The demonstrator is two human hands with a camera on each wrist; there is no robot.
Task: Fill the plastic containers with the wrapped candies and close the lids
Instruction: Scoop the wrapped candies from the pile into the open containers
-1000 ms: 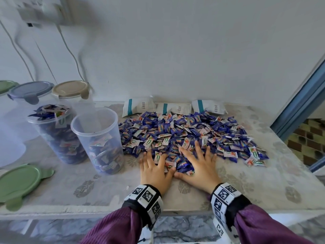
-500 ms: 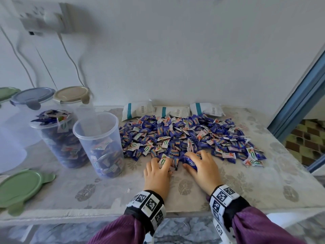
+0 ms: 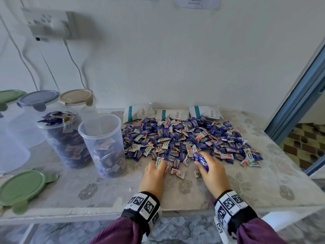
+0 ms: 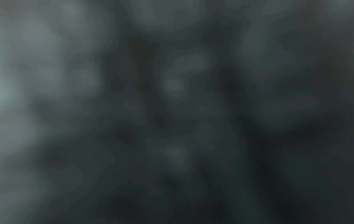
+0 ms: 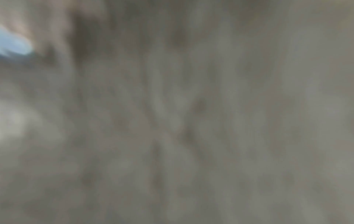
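Note:
A wide pile of blue and white wrapped candies [image 3: 184,138] covers the middle of the table. Both hands lie at its near edge. My left hand [image 3: 155,170] has its fingers curled round a few candies, a white wrapper showing at the fingertips. My right hand [image 3: 210,169] grips a bunch of blue candies. To the left stand two clear plastic containers without lids: the nearer one [image 3: 103,143] is about half full, the one behind it [image 3: 61,131] is heaped to the rim. Both wrist views are dark blur.
A green lid [image 3: 22,188] lies at the table's front left. Lidded containers with beige [image 3: 75,96], blue [image 3: 37,98] and green [image 3: 9,95] lids stand at the back left. White packets [image 3: 139,111] line the wall. A socket box with cables [image 3: 51,23] hangs above.
Both hands went from flat and spread on the pile's edge to curled round candies, and drew back toward me. A few loose candies now lie between them.

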